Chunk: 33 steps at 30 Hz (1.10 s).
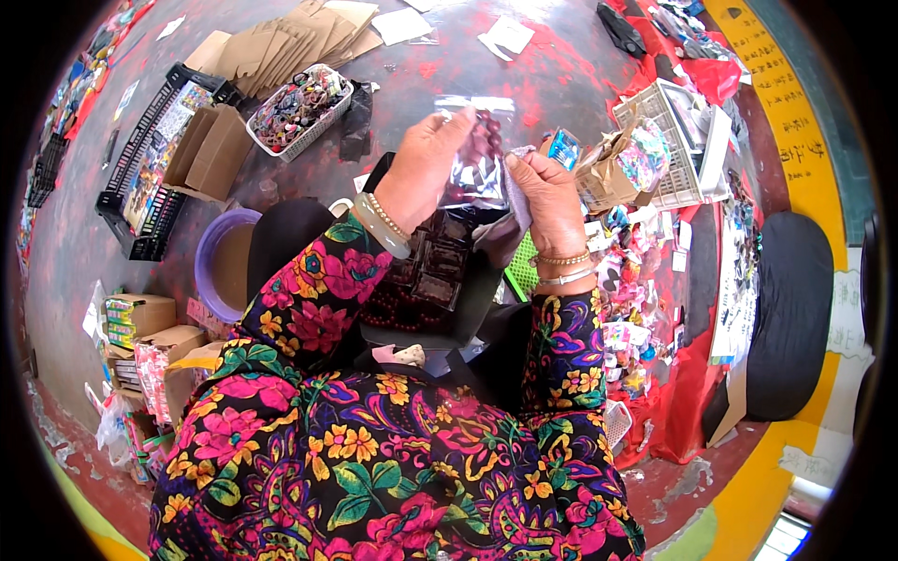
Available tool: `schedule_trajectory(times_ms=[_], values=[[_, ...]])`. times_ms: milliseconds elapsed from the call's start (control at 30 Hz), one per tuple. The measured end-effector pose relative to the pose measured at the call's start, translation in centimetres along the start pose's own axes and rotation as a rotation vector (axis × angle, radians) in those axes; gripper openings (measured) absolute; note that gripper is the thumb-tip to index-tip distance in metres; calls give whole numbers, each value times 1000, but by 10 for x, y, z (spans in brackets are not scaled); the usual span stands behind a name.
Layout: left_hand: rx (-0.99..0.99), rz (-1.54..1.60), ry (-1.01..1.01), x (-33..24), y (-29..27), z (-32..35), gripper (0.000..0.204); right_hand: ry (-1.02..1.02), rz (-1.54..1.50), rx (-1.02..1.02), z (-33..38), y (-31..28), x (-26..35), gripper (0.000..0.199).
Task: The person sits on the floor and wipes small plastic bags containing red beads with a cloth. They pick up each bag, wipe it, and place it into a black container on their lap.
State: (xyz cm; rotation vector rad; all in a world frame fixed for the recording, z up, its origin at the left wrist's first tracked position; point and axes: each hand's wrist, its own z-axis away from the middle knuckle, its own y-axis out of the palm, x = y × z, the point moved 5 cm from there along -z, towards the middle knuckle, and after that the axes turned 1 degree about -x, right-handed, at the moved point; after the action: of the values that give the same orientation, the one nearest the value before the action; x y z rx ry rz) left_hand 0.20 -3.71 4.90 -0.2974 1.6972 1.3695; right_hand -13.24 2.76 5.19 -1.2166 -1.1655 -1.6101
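- The clear plastic bag, with dark red beads showing in it, is held up just above the middle of the frame
- The person's left hand grips the bag's left side, thumb and forefinger pressed together near its upper edge; the other fingers are hidden, so their state cannot be told
- The person's right hand pinches a greyish-lilac cloth between thumb and curled fingers at the bag's right edge; whether these fingers also touch the bag cannot be told
- A gold-coloured beaded bracelet and a pale bangle circle the left wrist
- Below the hands, at the centre of the frame, small clear packets with dark contents lie above a heap of dark red bead strings
- A bright green mesh basket stands just below the right hand, partly hidden
- In the upper left of the frame, a white basket full of tangled small items stands near an open cardboard box and flattened cardboard
- At the left of the frame is a purple basin; at the upper right, a cream plastic crate
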Motion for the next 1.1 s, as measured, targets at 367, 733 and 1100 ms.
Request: schedule_trajectory(times_ms=[367,733,1100], values=[[-317,122,277,-1,-18,-3,28,112,-412,-126,8,33,-27,14],[-350,165,298,-2,-20,-1,28,123,-547,-144,11,43,-33,17],[119,168,-8,-18,-6,-9,25,14,-265,-242,-2,-26,-2,10]])
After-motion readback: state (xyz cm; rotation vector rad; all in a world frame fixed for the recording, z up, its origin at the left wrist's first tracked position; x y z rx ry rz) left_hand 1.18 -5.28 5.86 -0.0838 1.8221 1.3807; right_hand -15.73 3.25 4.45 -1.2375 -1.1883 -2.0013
